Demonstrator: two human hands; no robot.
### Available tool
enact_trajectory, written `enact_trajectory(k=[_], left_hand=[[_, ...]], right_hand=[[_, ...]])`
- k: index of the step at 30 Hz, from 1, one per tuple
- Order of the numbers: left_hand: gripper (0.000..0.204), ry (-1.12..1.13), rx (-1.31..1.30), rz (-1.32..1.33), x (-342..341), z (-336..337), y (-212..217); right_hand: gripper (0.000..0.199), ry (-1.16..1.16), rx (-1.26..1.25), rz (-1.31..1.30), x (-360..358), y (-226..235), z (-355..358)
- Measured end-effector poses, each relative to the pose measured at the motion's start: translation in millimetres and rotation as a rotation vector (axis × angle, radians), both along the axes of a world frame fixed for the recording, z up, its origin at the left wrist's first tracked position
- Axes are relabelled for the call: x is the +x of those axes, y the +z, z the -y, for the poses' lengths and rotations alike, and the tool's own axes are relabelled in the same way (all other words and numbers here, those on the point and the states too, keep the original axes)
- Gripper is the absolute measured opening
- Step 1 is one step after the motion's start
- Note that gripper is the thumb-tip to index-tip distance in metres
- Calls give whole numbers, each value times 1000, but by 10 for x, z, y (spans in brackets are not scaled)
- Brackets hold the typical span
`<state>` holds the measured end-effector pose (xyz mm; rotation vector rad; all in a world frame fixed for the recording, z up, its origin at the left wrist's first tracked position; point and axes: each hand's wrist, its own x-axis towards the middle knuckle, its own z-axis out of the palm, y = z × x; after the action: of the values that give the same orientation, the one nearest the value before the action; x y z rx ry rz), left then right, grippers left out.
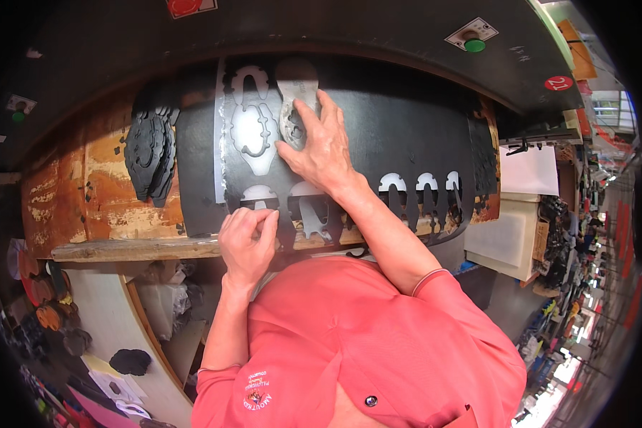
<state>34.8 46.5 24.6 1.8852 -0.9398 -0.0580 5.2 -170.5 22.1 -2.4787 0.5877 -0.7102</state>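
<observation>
A black sheet (pixel 406 135) lies across the bench with shoe-part shapes cut out of it, white showing through the holes. On its upper left part sits a metal cutting die (pixel 297 91), long and worn. My right hand (pixel 322 146) grips this die from its right side, thumb at the lower end and fingers along the edge. Closed fingers bring my left hand (pixel 248 239) to the sheet's front edge, beside a cut-out (pixel 259 192); whether they pinch anything is hidden. Left of the sheet, a stack of cut black pieces (pixel 150 153) rests on the wood.
A dark machine beam (pixel 378 36) spans above the far edge, with a green button (pixel 474 44) at right and another green button (pixel 19 115) at left. The wooden bench edge (pixel 135 250) runs along the front. A pale bin (pixel 503 232) stands at right.
</observation>
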Motion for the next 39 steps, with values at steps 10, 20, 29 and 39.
enact_trajectory(k=[10,20,29,39], left_hand=[[24,-46,-89,-689,207,737,153],[37,-47,63,-584,397,864,140],[50,50,-134,-841,575,963,278],[42,-52,-36,-1045,820,923,284]], right_hand=[[72,-32,603,125,-228,166,295],[61,55,1344,515,-374,241,504],[59,140,1425,688,-429,11,545],[62,-23,1050,491,-564,180,620]])
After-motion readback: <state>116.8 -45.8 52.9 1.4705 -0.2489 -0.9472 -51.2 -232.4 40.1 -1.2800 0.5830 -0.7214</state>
